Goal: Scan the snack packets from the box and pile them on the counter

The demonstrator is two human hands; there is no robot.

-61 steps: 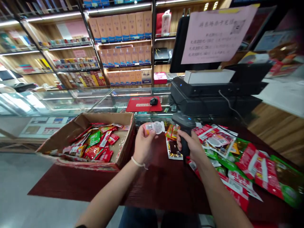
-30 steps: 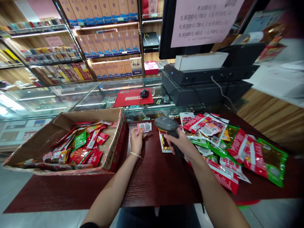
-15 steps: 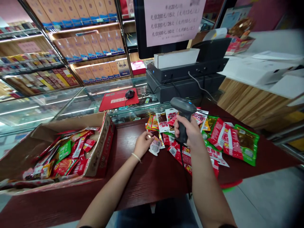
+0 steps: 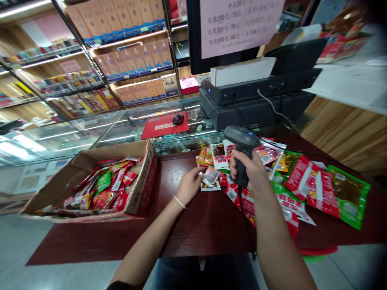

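My right hand (image 4: 249, 169) is wrapped round the handle of a black barcode scanner (image 4: 242, 137), held above the snack packets. Its cable hangs down below the fist. My left hand (image 4: 190, 186), with a pale band at the wrist, pinches the left edge of a small clear snack packet (image 4: 211, 176) whose barcode faces up. That packet overlaps a brown and silver packet lying on the dark red table (image 4: 184, 225). Around and beneath the scanner lie several red, white and green snack packets (image 4: 314, 185), and small orange packets (image 4: 206, 155) are just behind my left hand.
A cardboard box (image 4: 152, 181) full of snack packets stands on the left. Behind the table are a glass counter with a red mouse pad (image 4: 160, 125) and mouse (image 4: 177, 119), and a black cash register unit (image 4: 256, 96). A green-edged packet (image 4: 350, 197) lies far right.
The camera view has turned left, so things appear farther right. The small packet now lies flatter over the brown and silver packet. My right hand still grips the scanner.
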